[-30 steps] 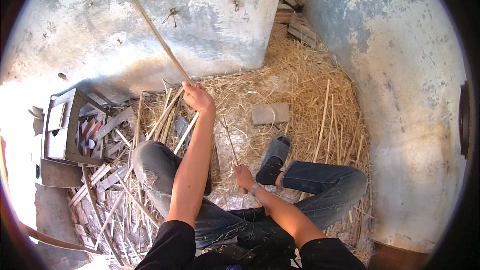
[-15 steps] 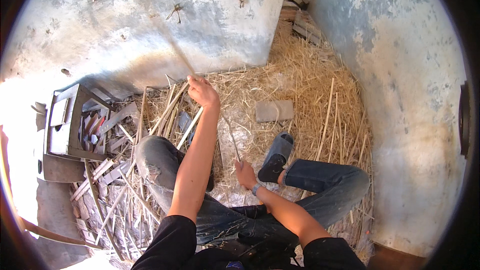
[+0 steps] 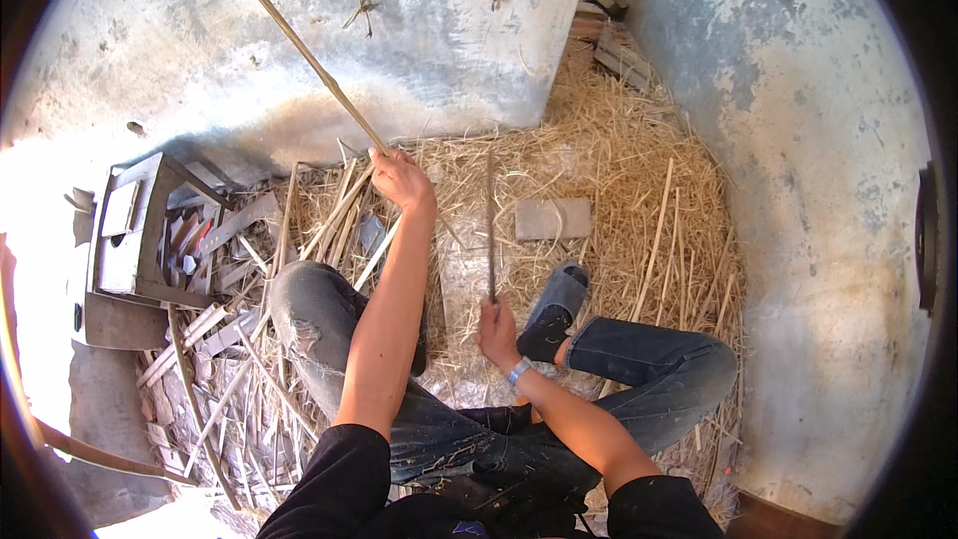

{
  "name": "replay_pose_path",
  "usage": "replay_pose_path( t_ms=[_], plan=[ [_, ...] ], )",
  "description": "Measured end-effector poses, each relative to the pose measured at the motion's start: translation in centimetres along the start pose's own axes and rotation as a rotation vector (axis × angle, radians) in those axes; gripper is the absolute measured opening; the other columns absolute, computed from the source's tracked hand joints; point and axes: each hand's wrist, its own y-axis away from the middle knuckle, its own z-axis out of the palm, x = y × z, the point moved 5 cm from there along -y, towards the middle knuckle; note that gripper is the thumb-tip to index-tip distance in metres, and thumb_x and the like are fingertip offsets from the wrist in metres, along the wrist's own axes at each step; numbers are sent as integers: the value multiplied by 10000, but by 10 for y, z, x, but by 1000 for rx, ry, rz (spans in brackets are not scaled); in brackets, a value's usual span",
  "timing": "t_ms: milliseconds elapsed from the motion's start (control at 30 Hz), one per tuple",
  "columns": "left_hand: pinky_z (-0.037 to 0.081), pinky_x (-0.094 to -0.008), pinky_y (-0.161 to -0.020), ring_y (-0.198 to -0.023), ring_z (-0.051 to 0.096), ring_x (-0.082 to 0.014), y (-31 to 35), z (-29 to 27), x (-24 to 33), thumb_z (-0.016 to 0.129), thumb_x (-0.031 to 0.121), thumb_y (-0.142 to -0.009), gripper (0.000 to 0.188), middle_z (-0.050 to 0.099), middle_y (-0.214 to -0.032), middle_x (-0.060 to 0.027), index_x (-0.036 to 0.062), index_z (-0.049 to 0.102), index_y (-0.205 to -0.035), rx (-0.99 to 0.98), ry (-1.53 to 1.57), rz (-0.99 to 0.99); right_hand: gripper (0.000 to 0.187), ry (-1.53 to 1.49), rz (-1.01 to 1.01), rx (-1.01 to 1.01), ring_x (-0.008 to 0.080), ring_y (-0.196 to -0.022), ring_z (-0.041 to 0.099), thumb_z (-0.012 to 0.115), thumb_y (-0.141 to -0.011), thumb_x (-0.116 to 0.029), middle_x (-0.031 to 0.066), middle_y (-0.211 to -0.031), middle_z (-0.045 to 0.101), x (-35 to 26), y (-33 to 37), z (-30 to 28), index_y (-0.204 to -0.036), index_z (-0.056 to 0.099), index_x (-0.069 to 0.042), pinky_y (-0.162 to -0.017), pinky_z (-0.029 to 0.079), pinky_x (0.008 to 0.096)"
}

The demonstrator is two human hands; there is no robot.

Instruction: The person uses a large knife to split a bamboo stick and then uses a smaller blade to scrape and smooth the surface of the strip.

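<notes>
My left hand (image 3: 401,180) is closed around a long, thin bamboo stick (image 3: 299,45). The stick slants up to the left, across the wall and out of the picture. A short end seems to show past the hand on the right. Lower and to the right, my right hand (image 3: 496,329) grips what looks like a long knife (image 3: 490,220), its narrow dark blade seen nearly edge-on and pointing away from me. The blade is apart from the stick. Both hands are over the floor between my bent legs, and a watch (image 3: 519,370) is on my right wrist.
Straw-like shavings (image 3: 619,140) cover the floor, with a brick-like block (image 3: 553,220) ahead. Loose strips (image 3: 339,220) and scraps lie left, near a wooden stool (image 3: 140,230) on its side. Walls (image 3: 818,140) rise ahead and right. My slippered foot (image 3: 557,309) is beside the right hand.
The knife has swung from leaning left to nearly upright in the picture, and my right hand has moved slightly up. The bamboo stick, blurred before, now tilts further left.
</notes>
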Motion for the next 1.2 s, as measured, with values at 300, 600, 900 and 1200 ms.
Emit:
replay_pose_path(
  t_ms=[300, 600, 900, 1200],
  plan=[
    [245, -297, -467, -508, 314, -111, -8, -10, -3, 412, 414, -1109, 492, 368, -607, 9, 119, 404, -715, -87, -14, -41, 431, -147, 633, -198, 217, -403, 501, 524, -1064, -451, 71, -576, 498, 64, 36, -3, -939, 526, -39, -417, 477, 408],
    [395, -316, -626, -661, 464, -156, -6, -3, 10, 329, 764, -992, 712, 468, -710, -17, 92, 509, -842, -886, -78, -43, 411, -240, 707, -129, 184, -443, 501, 541, -1064, -438, 57, -605, 492, 54, 15, -15, -1049, 539, -28, -441, 483, 390],
    [429, -411, -988, -1093, 601, -260, 6, 11, 45, 211, 1080, -674, 1243, 652, -1127, -121, 18, 651, -1147, -1038, -7, -267, 381, -210, 653, -124, 204, -426, 513, 542, -1061, -398, 76, -599, 502, 58, 18, -9, -967, 538, -28, -410, 452, 397],
    [430, -429, -989, -1040, 587, -285, 15, 16, 56, 209, 1073, -691, 1244, 628, -1121, -151, 0, 647, -1145, -1058, 141, -392, 390, -228, 664, -88, 209, -365, 484, 553, -1055, -376, 65, -575, 477, 52, 18, -8, -856, 509, -43, -357, 417, 381]
  ],
)
